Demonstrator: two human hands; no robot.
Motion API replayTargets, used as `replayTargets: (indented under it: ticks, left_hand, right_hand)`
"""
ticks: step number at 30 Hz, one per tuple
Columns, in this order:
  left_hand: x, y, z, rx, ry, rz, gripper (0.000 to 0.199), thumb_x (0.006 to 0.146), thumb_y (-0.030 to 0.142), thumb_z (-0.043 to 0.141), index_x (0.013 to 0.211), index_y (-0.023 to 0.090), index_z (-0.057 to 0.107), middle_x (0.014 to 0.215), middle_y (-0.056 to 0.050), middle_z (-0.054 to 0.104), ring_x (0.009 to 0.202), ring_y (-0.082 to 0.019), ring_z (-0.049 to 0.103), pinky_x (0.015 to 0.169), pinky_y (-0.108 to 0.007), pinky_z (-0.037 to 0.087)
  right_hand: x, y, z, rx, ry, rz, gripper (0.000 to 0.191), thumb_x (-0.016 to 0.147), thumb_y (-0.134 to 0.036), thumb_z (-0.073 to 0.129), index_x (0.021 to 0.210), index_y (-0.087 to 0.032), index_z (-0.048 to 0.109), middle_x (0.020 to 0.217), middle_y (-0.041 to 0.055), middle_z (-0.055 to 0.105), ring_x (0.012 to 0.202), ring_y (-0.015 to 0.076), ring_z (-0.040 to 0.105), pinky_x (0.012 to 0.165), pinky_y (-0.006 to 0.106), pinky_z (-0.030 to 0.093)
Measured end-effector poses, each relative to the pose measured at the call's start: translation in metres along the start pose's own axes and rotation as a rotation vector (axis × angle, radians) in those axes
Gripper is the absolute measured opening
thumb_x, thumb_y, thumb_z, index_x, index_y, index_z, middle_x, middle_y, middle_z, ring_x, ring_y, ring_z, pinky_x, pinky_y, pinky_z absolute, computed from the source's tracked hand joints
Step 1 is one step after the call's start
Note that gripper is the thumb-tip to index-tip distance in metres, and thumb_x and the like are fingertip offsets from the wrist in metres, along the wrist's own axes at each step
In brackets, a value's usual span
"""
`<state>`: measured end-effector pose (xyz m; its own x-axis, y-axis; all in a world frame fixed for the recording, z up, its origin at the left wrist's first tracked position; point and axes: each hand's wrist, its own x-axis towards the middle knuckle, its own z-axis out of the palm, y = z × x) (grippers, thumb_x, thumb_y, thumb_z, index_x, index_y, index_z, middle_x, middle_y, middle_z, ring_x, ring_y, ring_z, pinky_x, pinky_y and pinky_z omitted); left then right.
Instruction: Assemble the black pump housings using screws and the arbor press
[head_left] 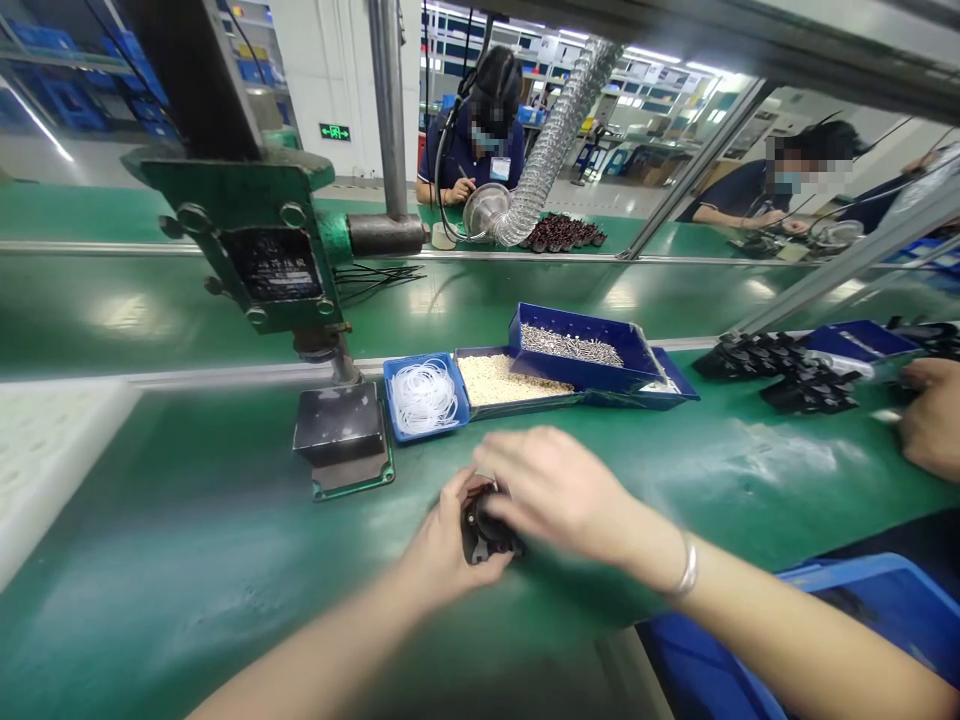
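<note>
Bright, fairly even indoor light fills the room, with ceiling lamps (651,55) glowing at the top. Pale glare streaks the green desk (247,560), and soft shade lies beneath the right hand (566,495). Motion smears its fingers (510,458); the left forearm (337,635) is blurred too. Wide-angle stretching softens the overhead beam (825,50), while the upper blue bin (585,374) looks crisper.

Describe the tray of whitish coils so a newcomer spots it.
On the green bench, find the black block below the green machine head. Just right of it in the picture sits a small blue tray. Its whitish coils set it apart from neighbouring trays of cream bits and silvery pieces.
</note>
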<state>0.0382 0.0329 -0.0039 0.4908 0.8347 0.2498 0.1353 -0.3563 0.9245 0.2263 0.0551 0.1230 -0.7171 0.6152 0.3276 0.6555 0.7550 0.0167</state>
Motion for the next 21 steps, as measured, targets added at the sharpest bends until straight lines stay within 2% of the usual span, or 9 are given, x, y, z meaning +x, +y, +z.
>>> replayTargets:
  ticks: [2,4,5,7,9,13,16,19,21]
  left_hand:
    - [0.0,0.002,0.001,-0.023,0.0,0.011,0.09,0.074,0.018,0.07,0.143,0.019,0.012,0.134,-0.017,0.052,0.123,-0.027,0.057,0.106,-0.047,0.047]
    - [-0.001,0.002,0.002,-0.029,0.005,0.014,0.09,0.074,0.016,0.069,0.143,0.019,0.011,0.133,-0.017,0.053,0.123,-0.027,0.057,0.106,-0.048,0.046]
    - [-0.001,0.002,0.003,-0.02,0.011,0.009,0.09,0.074,0.015,0.069,0.143,0.018,0.011,0.133,-0.017,0.052,0.124,-0.028,0.057,0.107,-0.049,0.046]
    - [-0.002,0.001,0.004,0.001,0.013,-0.001,0.09,0.074,0.014,0.068,0.143,0.019,0.01,0.134,-0.018,0.052,0.125,-0.029,0.055,0.107,-0.052,0.045]
    - [-0.002,0.0,0.005,0.006,0.006,0.009,0.09,0.074,0.011,0.066,0.143,0.02,0.009,0.134,-0.018,0.052,0.125,-0.029,0.055,0.106,-0.053,0.046]
    - [0.001,-0.003,0.005,-0.019,-0.017,0.035,0.088,0.075,0.009,0.064,0.143,0.02,0.009,0.133,-0.019,0.052,0.124,-0.029,0.056,0.105,-0.054,0.046]
    - [0.003,-0.002,0.004,-0.065,-0.017,-0.002,0.089,0.072,0.009,0.066,0.142,0.018,0.011,0.133,-0.02,0.053,0.124,-0.03,0.057,0.106,-0.054,0.045]
    - [0.004,0.0,0.005,-0.129,-0.021,-0.064,0.093,0.068,0.016,0.075,0.141,0.018,0.018,0.131,-0.019,0.056,0.119,-0.03,0.061,0.106,-0.051,0.046]
    - [0.006,-0.003,0.007,-0.118,-0.014,-0.09,0.103,0.056,0.025,0.086,0.141,0.018,0.026,0.127,-0.016,0.06,0.115,-0.032,0.063,0.104,-0.047,0.049]
  right_hand:
    - [0.011,0.05,-0.013,-0.025,0.154,0.345,0.029,0.099,-0.028,0.049,0.119,-0.012,0.062,0.121,0.0165,0.061,0.114,0.0274,0.056,0.099,0.041,0.045]
    - [0.021,0.105,-0.021,-0.079,0.004,0.719,0.025,0.098,-0.024,0.051,0.112,-0.011,0.066,0.12,0.0178,0.061,0.111,0.0287,0.058,0.099,0.041,0.044]
    - [0.024,0.13,-0.023,-0.079,-0.062,0.792,0.02,0.095,-0.021,0.055,0.103,-0.008,0.069,0.111,0.0189,0.065,0.102,0.0298,0.062,0.094,0.041,0.047]
    - [0.028,0.169,-0.022,-0.034,-0.195,0.863,0.013,0.089,-0.021,0.067,0.083,-0.01,0.07,0.086,0.0122,0.068,0.08,0.0245,0.066,0.079,0.036,0.052]
    - [0.027,0.19,-0.017,0.026,-0.281,0.874,0.019,0.09,-0.027,0.069,0.078,-0.011,0.067,0.075,0.0037,0.066,0.067,0.0162,0.063,0.069,0.03,0.054]
    - [0.017,0.193,-0.014,0.096,-0.307,0.872,0.038,0.104,-0.036,0.046,0.086,-0.009,0.065,0.082,-0.0004,0.063,0.074,0.0125,0.064,0.072,0.026,0.054]
    - [0.024,0.177,-0.013,0.137,-0.228,0.849,0.039,0.103,-0.038,0.046,0.084,-0.01,0.065,0.08,0.0016,0.064,0.07,0.0107,0.063,0.069,0.024,0.053]
    - [0.058,0.148,0.005,0.225,-0.114,0.757,0.044,0.102,-0.041,0.044,0.081,-0.01,0.066,0.083,0.0067,0.067,0.068,0.0087,0.062,0.067,0.022,0.049]
    - [0.091,0.12,0.027,0.324,0.009,0.665,0.042,0.103,-0.04,0.043,0.087,-0.011,0.067,0.091,0.008,0.067,0.074,0.0105,0.063,0.07,0.022,0.05]
